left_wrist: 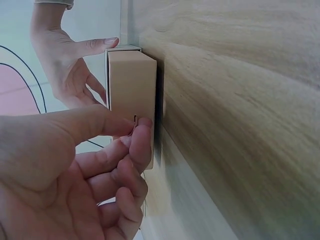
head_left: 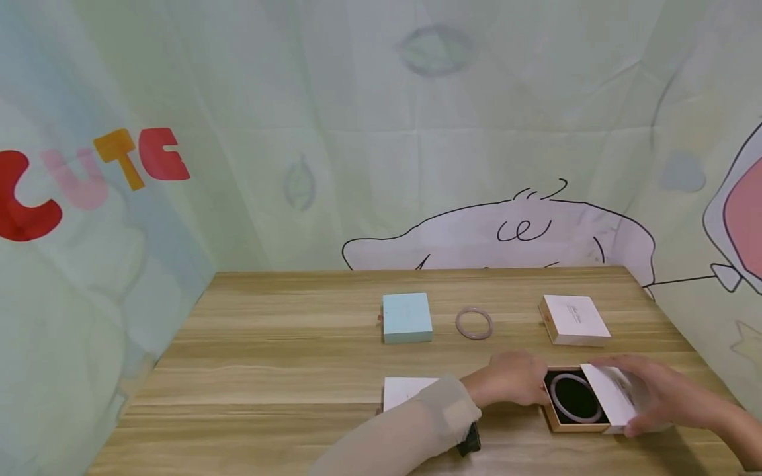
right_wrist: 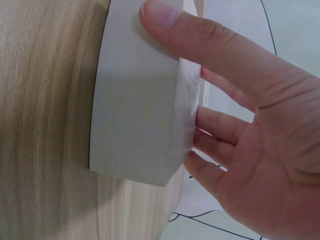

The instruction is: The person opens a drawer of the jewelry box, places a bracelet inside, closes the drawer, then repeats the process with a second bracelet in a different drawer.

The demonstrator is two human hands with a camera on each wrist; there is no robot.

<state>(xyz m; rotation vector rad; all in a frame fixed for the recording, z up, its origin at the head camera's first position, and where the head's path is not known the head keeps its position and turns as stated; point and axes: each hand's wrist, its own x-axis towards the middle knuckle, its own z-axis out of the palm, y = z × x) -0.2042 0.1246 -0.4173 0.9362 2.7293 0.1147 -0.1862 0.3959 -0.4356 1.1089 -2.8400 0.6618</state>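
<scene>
While the left hand pinches a small pinkish pull tab on the partly open tan cardboard drawer, the right hand grips its white rectangular cardboard sleeve. Between both hands, a pale lilac round bangle lies flat on the drawer's black lining.

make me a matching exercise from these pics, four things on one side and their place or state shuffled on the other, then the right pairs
Column one
1. left hand
2. right hand
3. loose bangle
4. boxed bangle

Column two
A. lies between the light blue box and a closed white box
B. pinches a small tab on the tray
C. rests on black lining
D. holds the white sleeve

Pairs: 1-B, 2-D, 3-A, 4-C
</scene>
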